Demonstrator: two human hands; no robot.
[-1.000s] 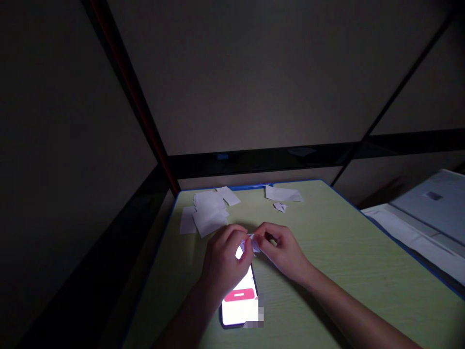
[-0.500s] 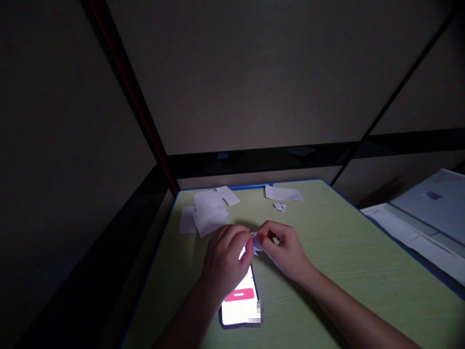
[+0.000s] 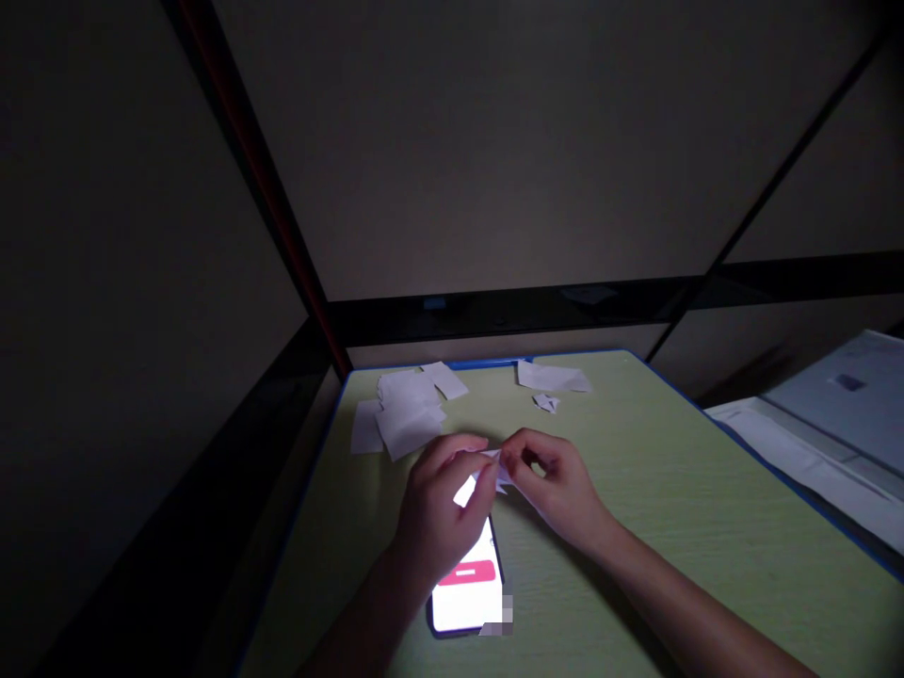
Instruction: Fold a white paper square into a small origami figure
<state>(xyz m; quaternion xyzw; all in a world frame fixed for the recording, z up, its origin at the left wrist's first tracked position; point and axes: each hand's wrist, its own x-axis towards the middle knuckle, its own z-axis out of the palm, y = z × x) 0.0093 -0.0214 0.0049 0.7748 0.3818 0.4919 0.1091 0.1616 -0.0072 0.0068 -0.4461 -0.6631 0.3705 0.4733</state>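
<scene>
My left hand (image 3: 439, 507) and my right hand (image 3: 555, 485) meet over the middle of a pale green table (image 3: 670, 508). Both pinch a small folded piece of white paper (image 3: 495, 468) between their fingertips, just above the tabletop. Under my left hand lies a lit phone (image 3: 470, 589) with a white screen and a pink bar, its top end hidden by the hand. The room is dim.
A pile of white paper sheets (image 3: 402, 410) lies at the table's far left. One more sheet (image 3: 551, 377) and a small crumpled paper scrap (image 3: 545, 402) lie at the far middle. A white surface (image 3: 833, 433) stands to the right. A wall rises behind the table.
Both hands stay pinched on the small paper. The fingers have shifted slightly on it, and the view has barely moved.
</scene>
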